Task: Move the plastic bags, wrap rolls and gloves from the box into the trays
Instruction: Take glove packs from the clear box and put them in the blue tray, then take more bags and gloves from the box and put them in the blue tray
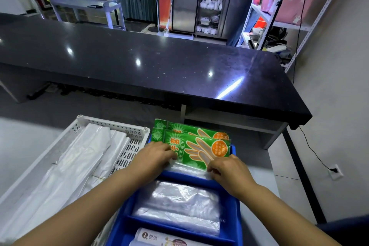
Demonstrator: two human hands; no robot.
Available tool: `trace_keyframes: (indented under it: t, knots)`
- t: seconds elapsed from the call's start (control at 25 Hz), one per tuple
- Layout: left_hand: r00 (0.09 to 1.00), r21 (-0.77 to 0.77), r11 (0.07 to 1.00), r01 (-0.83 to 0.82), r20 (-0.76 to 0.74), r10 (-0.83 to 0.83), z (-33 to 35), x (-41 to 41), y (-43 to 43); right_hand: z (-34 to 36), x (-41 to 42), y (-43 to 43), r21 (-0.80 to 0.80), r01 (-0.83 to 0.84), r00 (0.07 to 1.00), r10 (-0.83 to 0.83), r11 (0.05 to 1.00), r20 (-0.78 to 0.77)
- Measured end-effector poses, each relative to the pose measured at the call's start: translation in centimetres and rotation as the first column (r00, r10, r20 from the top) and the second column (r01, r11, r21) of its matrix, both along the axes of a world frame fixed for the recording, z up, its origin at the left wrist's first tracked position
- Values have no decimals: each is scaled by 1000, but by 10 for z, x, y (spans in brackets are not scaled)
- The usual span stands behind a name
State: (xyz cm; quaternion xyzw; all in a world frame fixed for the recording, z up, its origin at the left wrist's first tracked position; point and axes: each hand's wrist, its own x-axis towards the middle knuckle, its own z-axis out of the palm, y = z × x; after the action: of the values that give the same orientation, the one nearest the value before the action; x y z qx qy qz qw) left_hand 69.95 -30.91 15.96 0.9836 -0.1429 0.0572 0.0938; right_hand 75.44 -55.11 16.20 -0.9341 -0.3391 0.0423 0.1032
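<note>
Two green glove packs lie stacked in the far compartment of a blue divided tray. My left hand presses on the left end of the top pack. My right hand pinches its near right corner. Clear plastic bags fill the middle compartment. A printed wrap roll lies in the nearest one. To the left, a white perforated tray holds long white plastic bags.
A long black glossy counter runs across just beyond the trays, with an open shelf beneath its right end. Metal shelving stands at the far right. A cable leads to a wall socket low on the right.
</note>
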Motion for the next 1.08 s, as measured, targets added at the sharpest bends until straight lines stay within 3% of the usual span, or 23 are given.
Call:
trace_keyframes:
  t: [0.16, 0.32, 0.52, 0.68, 0.88, 1.08]
  knots:
    - [996, 47, 999, -26, 87, 22, 7, -13, 13, 7, 2, -3, 53, -24, 996, 19, 998, 90]
    - [998, 169, 985, -17, 55, 8, 3, -23, 13, 8, -1, 3, -42, -104, 991, 107, 994, 81]
    - [966, -2, 971, -237, 103, 236, 17, -48, 35, 28, 5, 22, 23, -93, 959, 83, 995, 270]
    - [907, -127, 915, -382, 135, 398, 41, -102, 69, 54, -13, 68, 84, -172, 955, 145, 982, 258]
    - [831, -151, 850, -504, 184, 525, 55, -206, 110, 75, -69, 140, -1, -331, 911, 320, 943, 258]
    - [679, -224, 686, -692, 121, 724, 42, -334, 182, 82, -147, 246, -32, -454, 862, 448, 890, 236]
